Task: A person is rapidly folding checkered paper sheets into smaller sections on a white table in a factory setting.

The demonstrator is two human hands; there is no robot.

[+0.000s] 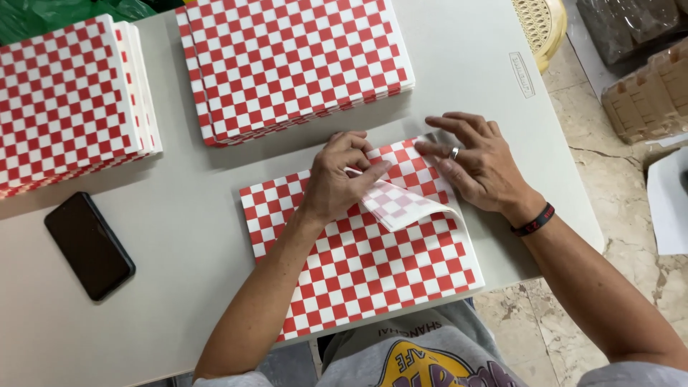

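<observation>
The red-and-white checkered sheet lies on the near part of the grey surface, its far right corner folded back. The left hand pinches that folded flap with curled fingers. The right hand lies flat with fingers spread, apparently pressing the corner. The thin paper could tear, or crease crookedly, if the pinch drags while the right hand pins it.
</observation>
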